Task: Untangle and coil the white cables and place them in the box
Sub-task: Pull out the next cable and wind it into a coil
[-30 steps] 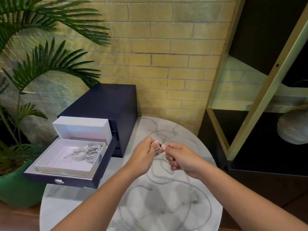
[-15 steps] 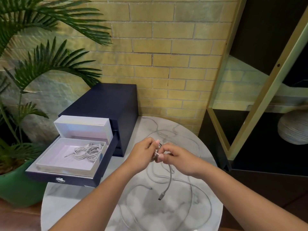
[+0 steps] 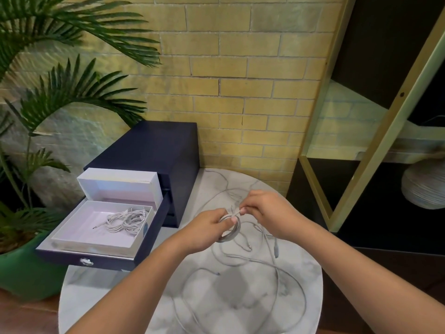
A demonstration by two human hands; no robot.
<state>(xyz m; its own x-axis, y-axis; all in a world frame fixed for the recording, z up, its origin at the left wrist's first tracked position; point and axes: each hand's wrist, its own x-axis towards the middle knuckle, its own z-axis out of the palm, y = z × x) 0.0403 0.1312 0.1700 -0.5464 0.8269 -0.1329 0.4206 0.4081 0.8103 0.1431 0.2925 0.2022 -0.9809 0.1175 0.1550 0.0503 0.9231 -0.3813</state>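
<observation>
Left hand (image 3: 209,227) grip is curled round a small coil (image 3: 232,233) of white cable, thumb on top. Right hand (image 3: 267,213) grip pinches the cable's tail end just above that coil, right beside the left thumb. The other white cables (image 3: 276,249) lie loose and crossed on the marble worktop (image 3: 96,297), below and to the right of both grips. Some strands run under the hands, can't tell if any is still caught in the coil. The box (image 3: 81,227) sits open, well off to the left of the left grip, with a finished bundle (image 3: 125,220) already inside. Looks like the final wrap or tuck of this coil. Risks: the tail slips out of the pinch and the loops spring open. A strand from the pile snagged in the coil would drag the whole tangle along toward the box — maybe pull a plug off the worktop edge. If the tuck is slack, the coil could unravel on landing and knot up with the bundle.
</observation>
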